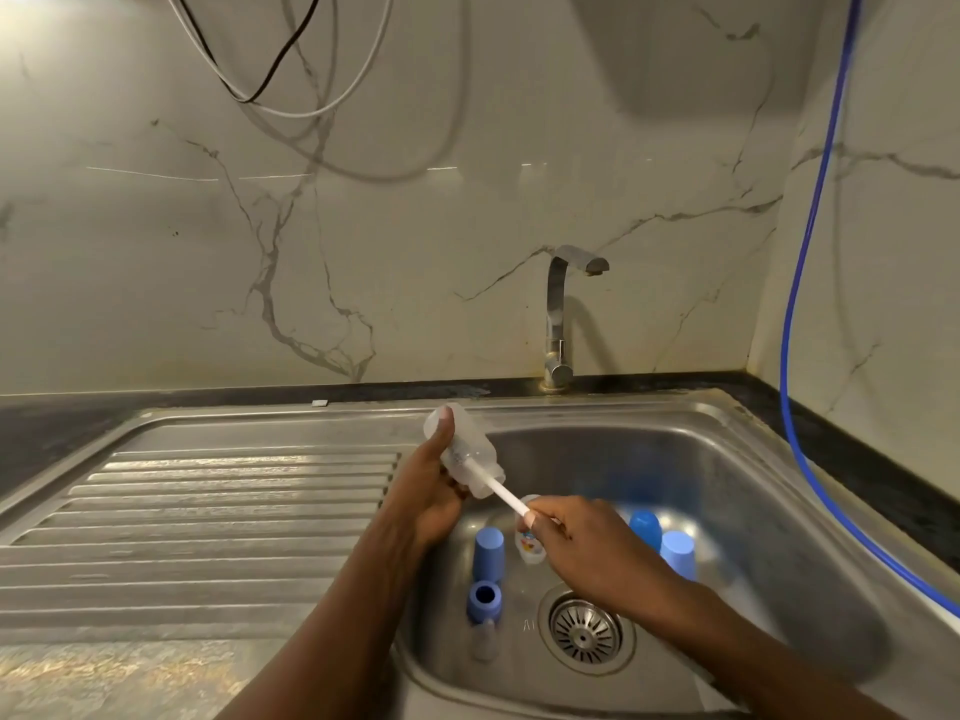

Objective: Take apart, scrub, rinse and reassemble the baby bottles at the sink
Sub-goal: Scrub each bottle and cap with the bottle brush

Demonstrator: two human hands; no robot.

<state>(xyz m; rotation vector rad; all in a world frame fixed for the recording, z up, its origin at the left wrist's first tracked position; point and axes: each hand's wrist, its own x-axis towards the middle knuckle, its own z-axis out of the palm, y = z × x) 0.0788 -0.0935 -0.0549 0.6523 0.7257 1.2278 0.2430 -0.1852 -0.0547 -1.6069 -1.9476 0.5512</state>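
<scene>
My left hand (pixel 428 493) grips a clear baby bottle body (pixel 460 449), tilted with its open mouth toward the lower right, above the sink's left edge. My right hand (pixel 576 537) holds the white handle of a bottle brush (pixel 501 492), whose head is inside the bottle. Down in the sink basin (pixel 727 511) lie loose parts: a blue cap (pixel 488 553), a blue collar ring (pixel 484 600), a clear nipple (pixel 484 639), two more blue caps (pixel 645 527) (pixel 678 553), and a second clear bottle (pixel 530 548) partly hidden behind my right hand.
A steel tap (pixel 558 314) stands behind the basin, no water running. The ribbed draining board (pixel 208 511) lies to the left. The drain strainer (pixel 584 634) sits at the basin's bottom. A blue hose (pixel 810 252) runs down the right wall; cables hang at upper left.
</scene>
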